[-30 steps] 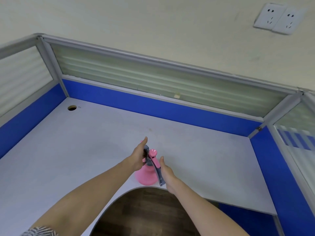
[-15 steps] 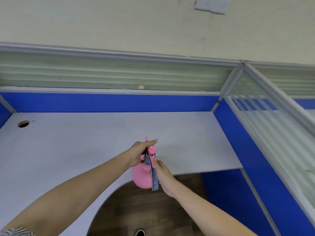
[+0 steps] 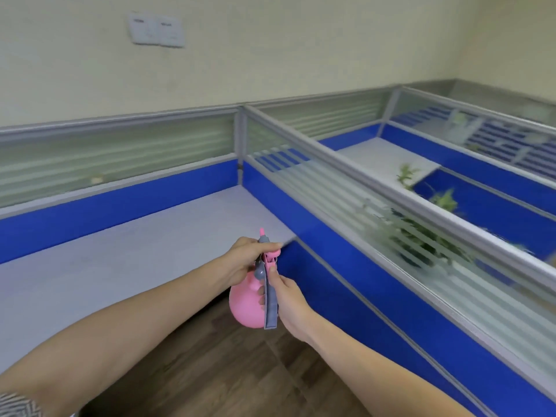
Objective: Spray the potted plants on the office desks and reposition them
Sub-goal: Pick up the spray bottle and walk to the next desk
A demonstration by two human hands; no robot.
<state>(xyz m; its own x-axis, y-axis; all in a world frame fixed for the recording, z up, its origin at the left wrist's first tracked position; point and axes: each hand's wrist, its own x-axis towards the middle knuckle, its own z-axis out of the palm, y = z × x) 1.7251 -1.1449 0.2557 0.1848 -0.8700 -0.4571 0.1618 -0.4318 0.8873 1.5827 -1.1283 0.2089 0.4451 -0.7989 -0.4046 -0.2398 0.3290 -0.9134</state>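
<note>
Head view, item one: pink spray bottle [image 3: 245, 308] with a grey pump head, held in the air off the near edge of the white desk [image 3: 126, 251], above the wood floor [image 3: 210, 365]. Bulb-shaped body low, nozzle tip up and pointing away from you.

Item two: your left hand [image 3: 240, 261], closed around the pump head and neck of the bottle, thumb laid over the top beside the pink cap. The bottle body hangs just below this hand.

Item three: your right hand [image 3: 290, 302], fingers curled shut on the grey strap-like lever [image 3: 270, 299] that runs down the bottle's right side; the fingertips touch the pink body. The bottle lies between your two hands, touching both.

Item four: blue partition [image 3: 346, 284] with a frosted striped glass upper panel, just right of your hands, running away toward the wall.

Item five: potted plants. One leafy plant [image 3: 421, 239] shows blurred through the glass in the neighbouring cubicle; its pot cannot be made out. Two more sprigs of green foliage [image 3: 406, 174] show farther back, near the next desk.

Item six: cream wall with a double wall socket [image 3: 156, 30], upper left.
</note>
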